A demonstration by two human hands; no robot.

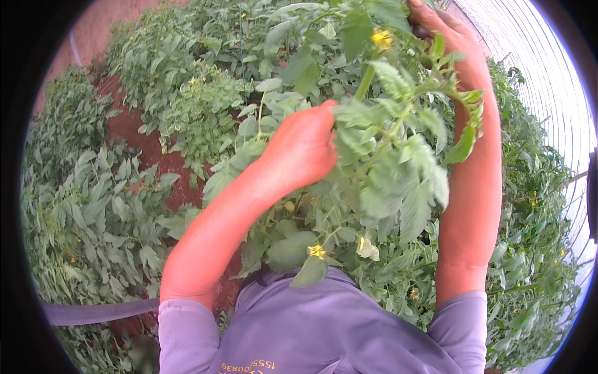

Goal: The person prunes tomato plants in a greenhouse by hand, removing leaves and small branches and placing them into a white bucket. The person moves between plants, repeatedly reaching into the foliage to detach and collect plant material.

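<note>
A leafy tomato plant (383, 140) rises close before me, partly blurred, with a thick green stem (365, 83) and a yellow blossom (382, 39). My left hand (306, 145) is curled at the left side of this foliage; its fingertips are hidden, so what it holds does not show. Higher up, at the top edge, my right hand (441, 35) has its fingers bent around the upper part of the plant, half covered by leaves. Below my left hand hangs a small green tomato (289, 206). Another yellow blossom (316, 252) sits near my shirt.
Dense tomato plants (93, 210) crowd the left, and more (528, 290) grow on the right beside a pale greenhouse wall (528, 61). Reddish soil (180, 180) shows between rows. A thin green string (241, 46) hangs at the top. A grey strap (103, 312) crosses at lower left.
</note>
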